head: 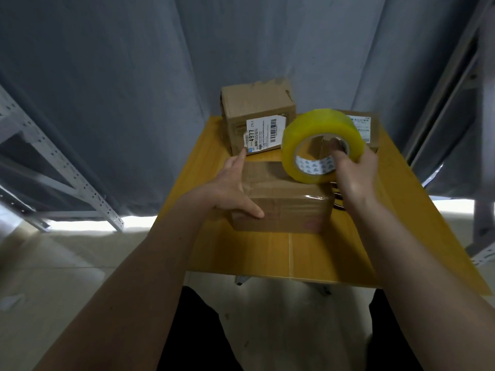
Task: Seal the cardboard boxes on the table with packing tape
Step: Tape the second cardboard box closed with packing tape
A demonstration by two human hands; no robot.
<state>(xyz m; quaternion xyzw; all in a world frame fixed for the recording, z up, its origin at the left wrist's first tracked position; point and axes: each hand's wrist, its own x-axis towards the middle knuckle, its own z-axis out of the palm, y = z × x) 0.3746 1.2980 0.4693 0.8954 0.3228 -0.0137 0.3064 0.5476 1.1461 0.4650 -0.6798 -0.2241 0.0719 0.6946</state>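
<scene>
Tabletop, yellow, carrying three cardboard boxes. Sitting nearest, taped box, with labelled box behind and flat box at far right. Pressing on the near box's left side, left hand, grip apart, fingers straight. Clamping tape roll above that box, right hand, fingers hooked through its core.

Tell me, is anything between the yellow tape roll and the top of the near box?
Nothing visible. The right hand holds the yellow packing tape roll just above the near brown cardboard box; the left hand rests at its left edge.
</scene>
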